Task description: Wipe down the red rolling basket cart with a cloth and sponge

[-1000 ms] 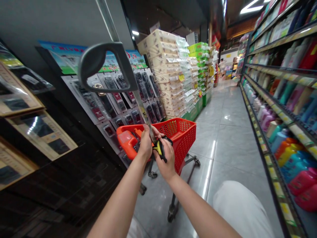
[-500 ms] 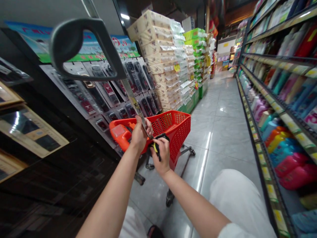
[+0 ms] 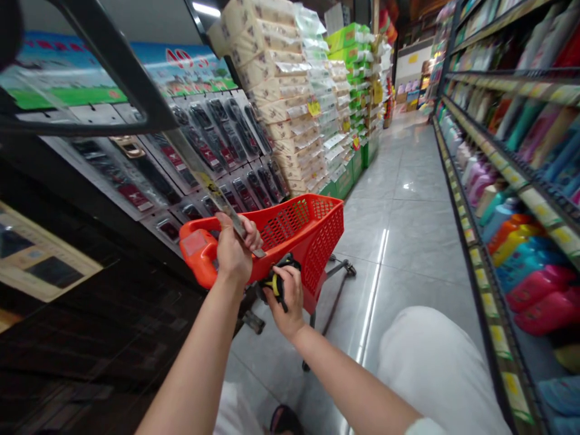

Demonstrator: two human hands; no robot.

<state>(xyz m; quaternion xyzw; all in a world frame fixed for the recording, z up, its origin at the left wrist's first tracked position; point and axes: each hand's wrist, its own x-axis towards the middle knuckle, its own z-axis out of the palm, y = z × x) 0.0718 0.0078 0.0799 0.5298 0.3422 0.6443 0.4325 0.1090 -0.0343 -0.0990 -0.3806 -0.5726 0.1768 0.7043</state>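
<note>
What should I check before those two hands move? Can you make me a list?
1. Left hand closed around the long, flat, silvery metal strip: ok.
2. Right hand holding the small black-and-yellow object: ok.
3. Strip's lower end apart from that object: ok, a gap shows.
4. Dark grey, loop-shaped handle fully in view: not ok, the picture's edge cuts it off.
5. Strip clear of the red plastic shopping cart: cannot tell, they overlap in view.
6. Strip's edges blunt: cannot tell.
</note>
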